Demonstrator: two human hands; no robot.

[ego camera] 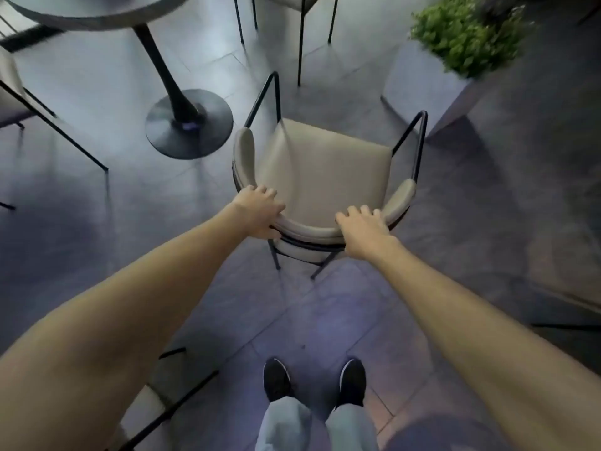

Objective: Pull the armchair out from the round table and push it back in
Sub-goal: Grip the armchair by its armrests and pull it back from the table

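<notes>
A beige padded armchair with a thin black metal frame stands on the tiled floor right in front of me, its seat fully in sight and away from the tabletop. The round table is at the top left, on a black pedestal with a round base just left of the chair. My left hand grips the curved backrest at its left end. My right hand lies over the backrest's right part, fingers curled on the top edge.
A grey square planter with a green plant stands to the right behind the chair. Other chairs show at the left edge, at the top and at the bottom left. My two black shoes are below.
</notes>
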